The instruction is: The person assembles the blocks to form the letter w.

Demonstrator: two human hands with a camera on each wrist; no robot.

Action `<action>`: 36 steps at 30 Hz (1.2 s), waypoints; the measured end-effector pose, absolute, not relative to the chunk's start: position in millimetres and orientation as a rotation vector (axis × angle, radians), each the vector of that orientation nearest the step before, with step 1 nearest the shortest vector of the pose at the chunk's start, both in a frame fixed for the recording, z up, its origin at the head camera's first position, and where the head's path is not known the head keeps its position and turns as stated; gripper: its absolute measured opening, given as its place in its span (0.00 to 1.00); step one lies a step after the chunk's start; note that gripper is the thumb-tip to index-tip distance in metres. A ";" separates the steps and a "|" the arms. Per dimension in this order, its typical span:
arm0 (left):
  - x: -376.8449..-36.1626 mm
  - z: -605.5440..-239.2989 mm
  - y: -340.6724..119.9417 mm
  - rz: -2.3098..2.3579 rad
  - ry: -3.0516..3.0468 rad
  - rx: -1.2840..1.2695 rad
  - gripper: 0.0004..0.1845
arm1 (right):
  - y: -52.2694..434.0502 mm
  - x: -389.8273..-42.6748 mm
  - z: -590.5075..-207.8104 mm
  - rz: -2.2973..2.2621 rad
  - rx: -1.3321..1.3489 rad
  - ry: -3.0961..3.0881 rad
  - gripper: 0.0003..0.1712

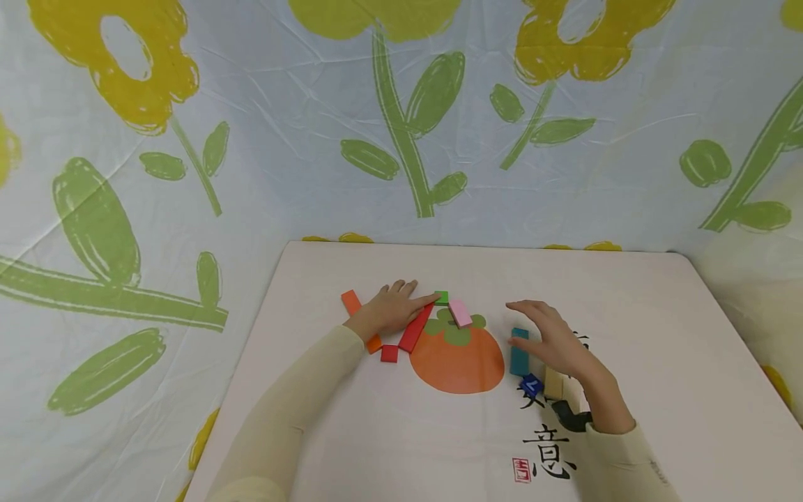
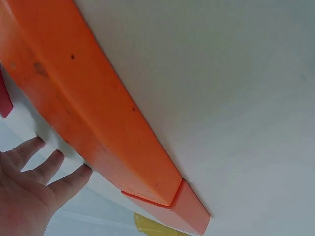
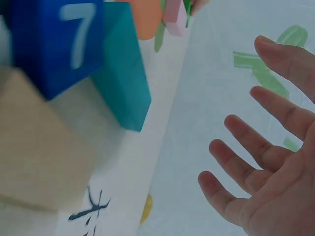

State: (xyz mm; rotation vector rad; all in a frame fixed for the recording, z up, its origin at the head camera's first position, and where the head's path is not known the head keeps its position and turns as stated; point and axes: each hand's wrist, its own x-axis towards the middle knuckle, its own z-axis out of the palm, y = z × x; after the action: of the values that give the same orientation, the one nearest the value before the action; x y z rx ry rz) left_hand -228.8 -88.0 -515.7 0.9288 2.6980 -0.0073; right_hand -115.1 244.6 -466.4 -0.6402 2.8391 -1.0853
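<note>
My left hand (image 1: 390, 308) reaches over an orange block (image 1: 374, 344) and a long red block (image 1: 417, 330), its thumb stretched to the edge of a small green block (image 1: 442, 298). Beside the green one, a pink block (image 1: 461, 314) lies slanted. Seen from the left wrist, the orange block (image 2: 93, 103) meets a paler salmon block (image 2: 177, 211) end to end. My right hand (image 1: 555, 341), fingers spread and holding nothing, hovers beside a teal block (image 1: 519, 354). Close by are a blue cube (image 3: 64, 44) marked 7 and a plain wooden block (image 3: 39, 152).
A small red square block (image 1: 389, 353) sits left of the printed orange persimmon (image 1: 458, 362). Black printed characters (image 1: 549, 453) run down the right of the pale table (image 1: 376, 432). A curved black piece (image 1: 569, 417) shows by the right wrist. Flowered cloth (image 1: 282, 139) hangs behind.
</note>
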 end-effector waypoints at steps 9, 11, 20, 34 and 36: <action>-228.3 -515.2 -88.4 -0.008 2.683 0.931 0.30 | 266.9 -89.5 -475.2 -1.106 -0.556 2.872 0.35; -227.8 -514.0 -88.3 -0.014 2.684 0.933 0.30 | 272.2 -84.9 -477.5 -1.111 -0.523 2.867 0.35; -225.4 -508.0 -87.2 0.018 2.666 0.912 0.30 | 301.6 -70.7 -492.1 -1.064 -0.396 2.778 0.43; -226.0 -509.9 -87.9 0.004 2.676 0.921 0.29 | 313.7 -57.8 -513.0 -0.905 -0.309 2.792 0.44; -225.8 -509.2 -87.9 0.015 2.673 0.917 0.29 | 312.6 -57.3 -514.5 -0.879 -0.298 2.806 0.42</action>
State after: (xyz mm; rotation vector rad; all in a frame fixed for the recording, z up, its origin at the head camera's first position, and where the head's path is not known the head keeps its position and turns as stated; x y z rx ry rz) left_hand -225.8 -87.9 -509.2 0.9174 2.6725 0.0146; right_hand -57.3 312.6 -514.5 -0.2984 2.8057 -0.8793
